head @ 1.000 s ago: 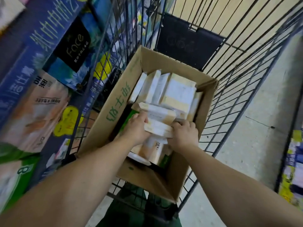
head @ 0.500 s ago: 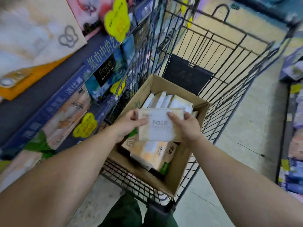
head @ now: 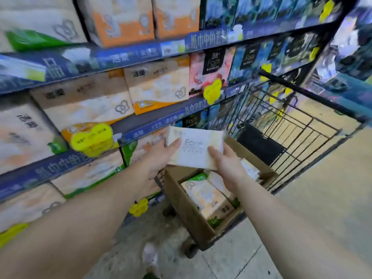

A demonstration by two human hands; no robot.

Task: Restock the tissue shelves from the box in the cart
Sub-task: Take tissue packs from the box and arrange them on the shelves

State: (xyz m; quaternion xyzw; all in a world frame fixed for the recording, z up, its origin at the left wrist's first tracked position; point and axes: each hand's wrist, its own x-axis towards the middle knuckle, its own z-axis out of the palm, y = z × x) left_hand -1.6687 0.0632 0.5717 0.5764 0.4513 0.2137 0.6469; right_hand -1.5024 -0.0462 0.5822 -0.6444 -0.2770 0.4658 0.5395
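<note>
— Head view first: what do the hands have?

— One soft tissue pack [head: 198,147], a flat, pale rectangle in glossy film with cream edges and faint "Face" lettering. The left hand [head: 159,158] grips its left end, thumb on the front face and fingers out of sight behind. The right hand [head: 227,164] holds the lower right corner the same way, thumb on top and fingers curled under. The pack hangs in the air above the near end of the cardboard box [head: 187,206], just in front of the shelves [head: 128,55].

— And the box?

— Brown corrugated card, open on top, sitting in the black wire cart [head: 298,125]. More packs [head: 207,198] lie inside, wrapped in shiny film printed peach, white and green (how many I cannot tell, since the arms and the held pack cover part of the box).

— What fills the shelves?

— Bulky square bundles of tissue in crinkled plastic: peach and white ones [head: 84,105] on the left, dark blue floral ones [head: 251,61] farther right. Blue printed strips run along the shelf edges, and yellow flower-shaped price tags [head: 92,137] hang off them.

— Anything hard to read?

— Most print is blurred, especially toward the left edge. The floor [head: 314,208] is pale tile. A shoe tip [head: 150,254] shows at the bottom, smeared and cut off. The far right is a blur of blue packaging.
</note>
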